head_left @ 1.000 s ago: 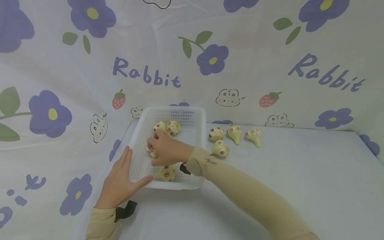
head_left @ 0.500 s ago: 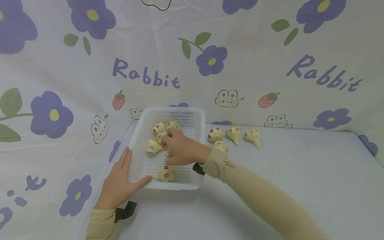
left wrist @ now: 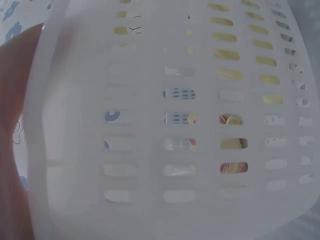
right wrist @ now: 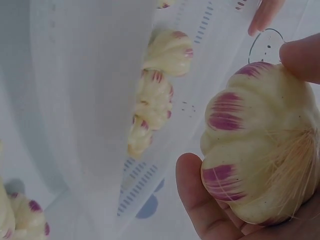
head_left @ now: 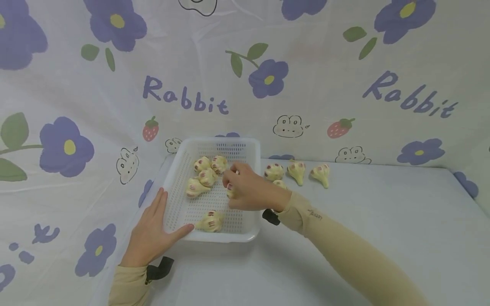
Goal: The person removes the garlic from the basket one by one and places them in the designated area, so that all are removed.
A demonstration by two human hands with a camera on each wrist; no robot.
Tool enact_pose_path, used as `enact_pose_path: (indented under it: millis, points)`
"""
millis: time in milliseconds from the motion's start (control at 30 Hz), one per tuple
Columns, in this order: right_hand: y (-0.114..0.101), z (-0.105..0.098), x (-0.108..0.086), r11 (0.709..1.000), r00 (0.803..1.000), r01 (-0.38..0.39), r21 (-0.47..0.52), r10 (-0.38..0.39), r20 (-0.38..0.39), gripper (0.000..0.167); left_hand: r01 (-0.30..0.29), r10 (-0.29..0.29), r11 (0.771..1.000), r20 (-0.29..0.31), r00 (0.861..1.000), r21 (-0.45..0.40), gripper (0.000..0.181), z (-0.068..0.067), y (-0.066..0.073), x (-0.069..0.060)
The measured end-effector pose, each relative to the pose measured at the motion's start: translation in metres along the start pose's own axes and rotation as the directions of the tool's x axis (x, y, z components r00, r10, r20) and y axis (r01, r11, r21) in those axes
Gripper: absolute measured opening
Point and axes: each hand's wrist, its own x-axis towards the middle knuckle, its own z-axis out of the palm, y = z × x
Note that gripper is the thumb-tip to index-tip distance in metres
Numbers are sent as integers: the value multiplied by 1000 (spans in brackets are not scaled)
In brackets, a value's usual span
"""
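My right hand (head_left: 254, 189) holds a garlic bulb (right wrist: 260, 150), cream with purple streaks, between thumb and fingers above the right part of a white perforated plastic basket (head_left: 257, 174). The right wrist view shows the bulb's dry roots clearly. My left hand (head_left: 149, 236) rests at the basket's near left corner, fingers straight along the left side and thumb on the front rim. In the left wrist view, the basket wall (left wrist: 75, 175) covers most of the picture. Several garlic bulbs (head_left: 196, 188) cluster in the basket's left and back, and one garlic bulb (head_left: 212, 221) lies near its front.
Right of the basket, several more garlic bulbs (head_left: 296, 172) lie on the white tabletop (head_left: 383, 212), one partly hidden behind my right hand. A cloth (head_left: 325, 63) printed with flowers and the word Rabbit hangs behind.
My right hand has moved right across the basket with the garlic bulb, uncovering the bulbs at the left. My left hand has stayed at the corner.
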Motion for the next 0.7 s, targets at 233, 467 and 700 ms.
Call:
enact_pose_path:
  millis: [233, 467, 700]
  points:
    - [15, -5, -16, 1000, 999, -15, 19, 16, -37, 31, -7, 7, 1000, -2, 1000, -2, 121, 1, 0, 1]
    - [32, -8, -35, 998, 995, -19, 55, 24, -102, 31, 1, -1, 1000, 8, 1000, -6, 120, 1, 0, 2]
    - [50, -12, -52, 998, 988, -16, 64, 26, -153, 28, 5, -5, 1000, 11, 1000, -4, 120, 0, 0, 2]
